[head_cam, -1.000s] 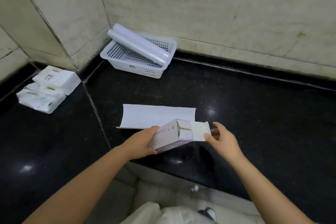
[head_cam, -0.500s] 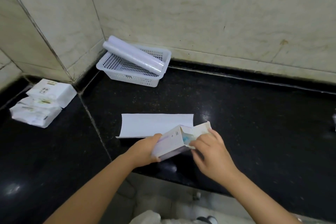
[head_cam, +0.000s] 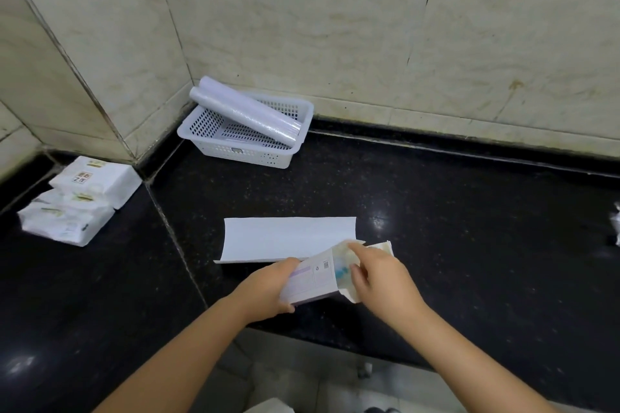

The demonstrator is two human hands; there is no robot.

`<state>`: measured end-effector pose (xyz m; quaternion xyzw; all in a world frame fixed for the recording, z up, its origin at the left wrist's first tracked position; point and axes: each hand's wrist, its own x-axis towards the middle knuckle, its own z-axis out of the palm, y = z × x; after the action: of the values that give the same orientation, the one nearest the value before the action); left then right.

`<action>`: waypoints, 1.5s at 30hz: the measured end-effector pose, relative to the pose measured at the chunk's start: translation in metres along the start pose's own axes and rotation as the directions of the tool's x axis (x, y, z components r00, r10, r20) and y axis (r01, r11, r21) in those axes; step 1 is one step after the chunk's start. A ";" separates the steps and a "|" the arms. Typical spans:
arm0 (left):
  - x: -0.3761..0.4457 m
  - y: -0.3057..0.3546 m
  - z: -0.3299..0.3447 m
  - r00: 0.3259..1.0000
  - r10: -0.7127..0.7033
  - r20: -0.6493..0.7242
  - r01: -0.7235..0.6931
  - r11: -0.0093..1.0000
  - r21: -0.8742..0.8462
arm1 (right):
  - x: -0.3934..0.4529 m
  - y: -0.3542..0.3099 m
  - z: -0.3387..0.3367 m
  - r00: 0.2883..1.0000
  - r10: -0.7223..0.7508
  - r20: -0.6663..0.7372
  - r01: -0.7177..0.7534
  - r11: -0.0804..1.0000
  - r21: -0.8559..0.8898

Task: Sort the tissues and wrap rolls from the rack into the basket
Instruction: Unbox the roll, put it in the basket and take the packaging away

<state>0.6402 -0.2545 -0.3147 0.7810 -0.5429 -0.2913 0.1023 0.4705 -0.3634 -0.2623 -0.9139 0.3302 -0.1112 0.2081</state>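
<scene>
Fingers of the right hand [head_cam: 379, 275] now reach deeper into the open end of the carton [head_cam: 313, 278], gripped by the left hand [head_cam: 268, 292] above the bench [head_cam: 436, 228]. White sheet [head_cam: 285, 238] just behind; wrap rolls [head_cam: 245, 111] across the basket [head_cam: 241, 151]; tissue packs [head_cam: 80, 198] far left.

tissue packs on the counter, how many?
3 visible: one tissue pack by the wall corner, two more stacked in front of it, far left. More could be hidden underneath.

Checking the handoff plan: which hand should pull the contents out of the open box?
The right hand: its fingers are already at the open end of the box, while the left hand grips the box body.
</scene>
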 end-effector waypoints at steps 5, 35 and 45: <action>-0.005 -0.006 0.001 1.000 -0.018 -0.002 0.018 1.000 -0.015 | 0.009 -0.001 0.006 0.987 -0.152 0.055 0.148 0.986 0.074; -0.013 -0.004 -0.001 0.998 0.056 0.011 -0.056 0.998 -0.015 | 0.021 -0.028 -0.003 0.857 0.126 0.500 0.028 0.957 -0.290; -0.006 0.000 -0.003 0.999 0.045 0.031 -0.047 0.997 0.065 | 0.012 -0.019 0.007 0.928 0.008 0.372 0.111 0.948 -0.298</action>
<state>0.6405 -0.2490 -0.3102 0.7669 -0.5714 -0.2823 0.0754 0.4925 -0.3562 -0.2592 -0.9483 0.2742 0.1104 0.1153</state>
